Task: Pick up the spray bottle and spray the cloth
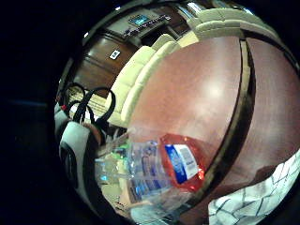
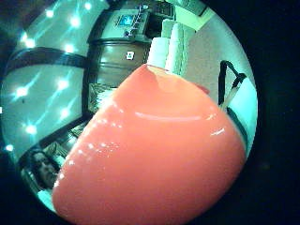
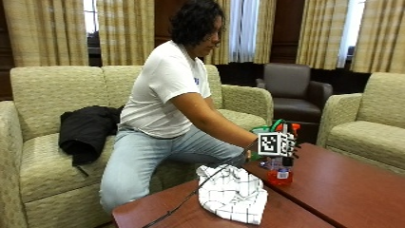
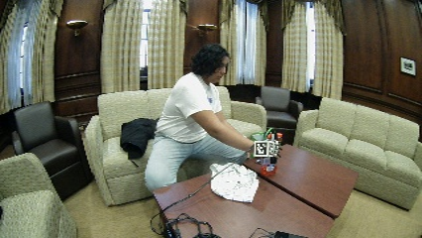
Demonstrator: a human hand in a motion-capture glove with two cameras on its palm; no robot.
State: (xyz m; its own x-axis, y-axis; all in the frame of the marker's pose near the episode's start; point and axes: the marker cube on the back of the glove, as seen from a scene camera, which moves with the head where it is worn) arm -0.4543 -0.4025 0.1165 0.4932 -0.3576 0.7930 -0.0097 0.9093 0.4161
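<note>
One person (image 3: 171, 95) sits at the front edge of a sofa (image 3: 44, 95), leaning toward a wooden table (image 3: 342, 185). Right arm reaches out over the near table corner. Right hand (image 3: 282, 145) is wrapped round the upper part of a spray bottle (image 3: 280, 175); fingers curl about its neck, though the exact finger placement is hidden behind the glove's gear. Other hand not seen.

Bottle stands upright, clear-walled, with orange-red liquid in its lower part and an orange trigger head (image 3: 295, 127) showing above the hand. Whether its base touches the table or sits just off it cannot be told from the outside view. From the little finger side palm view the bottle (image 1: 154, 168) lies close under the palm, a blue and white label (image 1: 182, 163) on the red part, table surface (image 1: 197, 89) beyond it. In the thumb side palm view an orange surface (image 2: 154, 159) fills most of the frame, very close to the palm.

Cloth (image 3: 233, 192), white with a dark grid check, lies crumpled on the table at about 8 o'clock from the bottle, near it but not touching. Its edge (image 1: 262, 192) also shows in the little finger side palm view.

Black jacket (image 3: 89, 128) is heaped on the sofa seat at the person's 9 o'clock in the outside view. Second sofa (image 4: 369, 144) stands across the table.
</note>
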